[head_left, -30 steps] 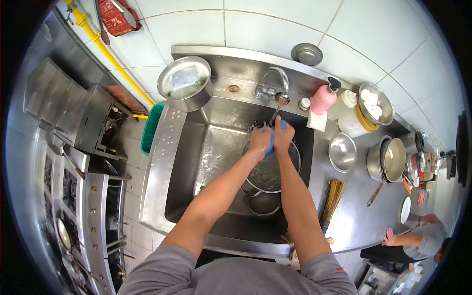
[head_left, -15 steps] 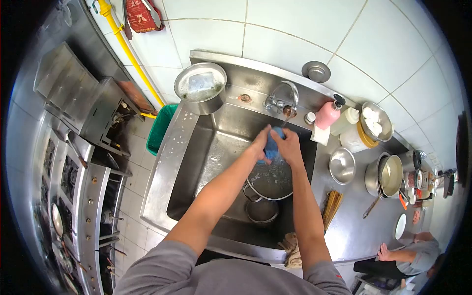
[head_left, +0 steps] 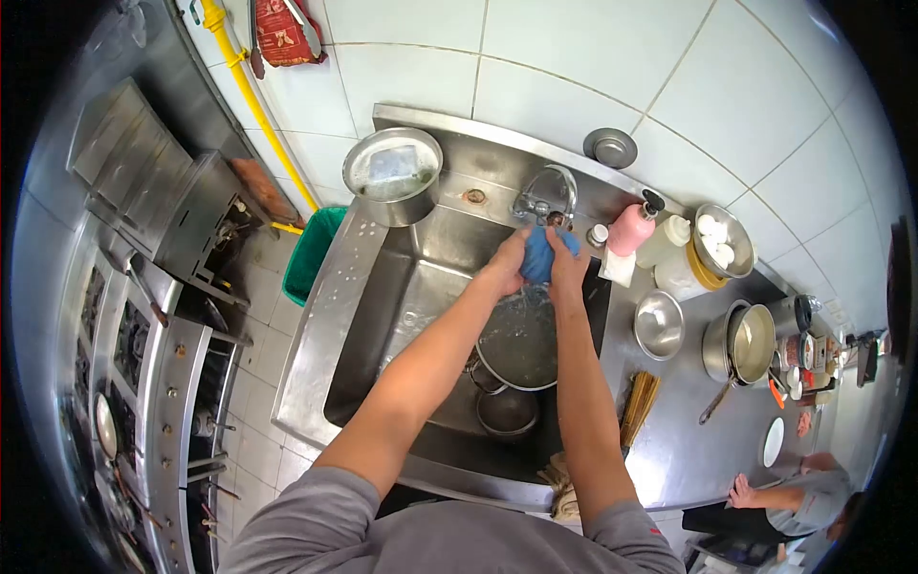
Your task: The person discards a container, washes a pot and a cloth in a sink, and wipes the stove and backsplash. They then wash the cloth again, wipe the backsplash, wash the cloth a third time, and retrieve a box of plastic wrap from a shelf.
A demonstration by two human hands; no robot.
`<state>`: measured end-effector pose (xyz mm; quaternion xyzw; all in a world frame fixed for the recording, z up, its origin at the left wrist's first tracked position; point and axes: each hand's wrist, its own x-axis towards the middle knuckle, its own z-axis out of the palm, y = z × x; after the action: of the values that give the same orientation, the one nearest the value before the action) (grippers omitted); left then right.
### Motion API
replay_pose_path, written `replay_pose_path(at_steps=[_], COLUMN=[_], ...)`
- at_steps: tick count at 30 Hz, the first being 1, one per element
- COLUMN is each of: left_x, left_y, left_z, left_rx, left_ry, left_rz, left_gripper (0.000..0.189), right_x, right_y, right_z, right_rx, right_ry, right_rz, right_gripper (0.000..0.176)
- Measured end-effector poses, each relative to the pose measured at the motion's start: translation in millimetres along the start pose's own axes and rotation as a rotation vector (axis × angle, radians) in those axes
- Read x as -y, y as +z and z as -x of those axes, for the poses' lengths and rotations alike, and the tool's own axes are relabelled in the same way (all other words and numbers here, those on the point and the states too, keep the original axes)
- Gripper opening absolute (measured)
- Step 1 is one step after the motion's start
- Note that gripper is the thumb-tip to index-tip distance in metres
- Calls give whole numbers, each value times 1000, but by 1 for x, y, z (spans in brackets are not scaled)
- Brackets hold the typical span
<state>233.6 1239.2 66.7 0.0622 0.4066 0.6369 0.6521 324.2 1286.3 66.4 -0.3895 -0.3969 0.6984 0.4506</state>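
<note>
Under the curved tap (head_left: 571,196), a blue cloth (head_left: 541,256) is held between both hands above the sink. My left hand (head_left: 507,262) grips its left side, and my right hand (head_left: 568,264) has its fingers around the right side. Water runs down from the cloth into a large pot (head_left: 521,359) of water standing in the sink (head_left: 421,287). A smaller round pan (head_left: 507,413) lies below that pot on the sink floor.
A steel pot with soapy water (head_left: 397,196) stands on the sink's left corner. Right of the sink are a pink bottle (head_left: 631,228), a steel bowl (head_left: 660,323), a brush (head_left: 639,407) and pans (head_left: 719,349). Another person (head_left: 794,497) stands at the lower right.
Both hands have lifted slightly toward the tap with the blue cloth, which now shows more fully between them. More of the pot below is visible.
</note>
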Motion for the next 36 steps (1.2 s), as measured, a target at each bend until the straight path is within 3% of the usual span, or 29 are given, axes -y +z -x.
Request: replay_pose_path(at_steps=[1, 2, 3, 4, 5, 6, 7, 10, 13, 14, 15, 16, 17, 18, 19, 20, 21, 22, 24, 25, 27, 28, 30, 31, 33, 34, 36], left_x=[-3, -7, -10, -12, -12, -11, -11, -3, 12, 15, 19, 23, 28, 37, 46, 55, 59, 62, 69, 74, 83, 87, 100, 106, 120, 127, 138], left_y=[3, 1, -3, -5, -5, -6, -4, -6, -8, -3, 4, 9, 12, 9, 6, 4, 8, 11, 10, 6, -5, -10, -22, -29, -43, -47, -55], left_z=[11, 13, 14, 15, 16, 17, 17, 5, -7, -5, -1, 3, 7, 8, 9, 11, 21, 33, 56, 63, 78, 85, 101, 107, 119, 124, 138], left_rx=[-117, -118, -73, -27, -26, 14, 56, 29, 10, 9, -197, -402, -424, -429, -533, -629, -701, -713, -510, -528, -180, -201, 54, 29, 222, 188, 413], left_ry=[24, 27, -147, -319, -318, -325, -328, -252, -179, -176, -63, 52, 185, 189, 393, 593, 667, 670, 994, 993, 1132, 1134, 1136, 1139, 1321, 1320, 1419], left_rz=[-262, -265, -192, -116, -114, 63, 242, 287, 317, 319, 188, 54, -68, -65, -410, -760, -982, -977, -1218, -1217, -1314, -1316, -1452, -1453, -1673, -1679, -1621], left_gripper=[56, 56, 58, 60, 60, 58, 56, 50, 36, 36, 29, 22, 18, 18, 18, 18, 14, 14, 10, 10, 11, 11, 13, 13, 14, 14, 19], right_x=[1, 1, 7, 12, 15, 12, 11, -1, -12, -19, -24, -26, -27, -30, -39, -52, -67, -76, -45, -42, -40, -43, -48, -50, -52, -52, -54], right_y=[-3, -4, 3, 10, 15, 16, 16, 4, 0, 0, 1, -1, -6, -14, -25, -39, -53, -60, -44, -42, -39, -40, -44, -46, -52, -55, -61], right_z=[0, 2, 12, 23, 33, 39, 42, 40, 38, 35, 33, 31, 31, 30, 28, 24, 18, 18, 54, 64, 80, 87, 99, 105, 119, 125, 138], right_rx=[-9, -19, -18, -22, -27, -26, 38, 113, 30, -128, -282, -277, -279, -279, -201, -194, -105, -14, 169, 214, 278, 308, 363, 392, 454, 488, 569], right_ry=[-207, -417, -418, -559, -699, -701, -663, -617, -465, -372, -274, -273, -92, 91, 193, 197, 221, 246, 300, 303, 311, 317, 329, 335, 354, 367, 391], right_rz=[191, 380, 379, 534, 691, 693, 659, 581, 311, 123, -65, -65, -198, -329, -380, -378, -394, -410, -278, -257, -200, -167, -96, -57, 22, 61, 147], right_gripper=[23, 21, 21, 22, 24, 24, 25, 29, 27, 25, 24, 24, 25, 26, 30, 30, 30, 30, 28, 27, 27, 27, 26, 26, 26, 25, 25])
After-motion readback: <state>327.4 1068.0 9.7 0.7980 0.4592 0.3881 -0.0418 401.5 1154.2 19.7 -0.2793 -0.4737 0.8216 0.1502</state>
